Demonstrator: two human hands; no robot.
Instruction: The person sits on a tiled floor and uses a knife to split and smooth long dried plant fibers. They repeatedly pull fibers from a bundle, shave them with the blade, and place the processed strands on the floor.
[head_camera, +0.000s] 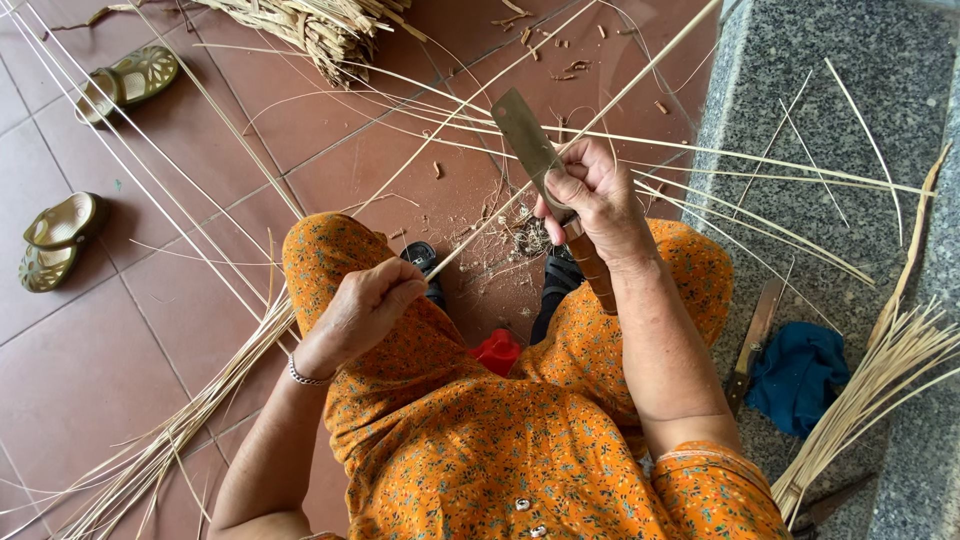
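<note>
1. The right hand (592, 190) has a closed grip around the wooden handle of a broad-bladed knife (530, 148), blade pointing up and away from the body.
2. The left hand (362, 305) is closed in a fist on the near end of a long thin cane strip (520, 195), which runs diagonally up to the right, past the knife blade and touching it just beside the right thumb.
3. Both hands sit above the person's knees, which are covered by orange flower-patterned cloth (450, 440); a silver bracelet (305, 377) circles the left wrist.
4. Between the feet lie pale shavings (520, 240) on the red-brown tiled floor (120, 330), and a small red object (497, 350) shows below them.
5. A loose bundle of strips (180, 430) lies on the floor at the left; another bundle (880, 380) rests on the grey granite step (800, 90) at the right.
6. On that step lie a second knife (752, 340) and a blue cloth (797, 375), touching.
7. Three green sandals (60, 235) lie well apart at the far left.
8. No packages, labels or signs are visible.
</note>
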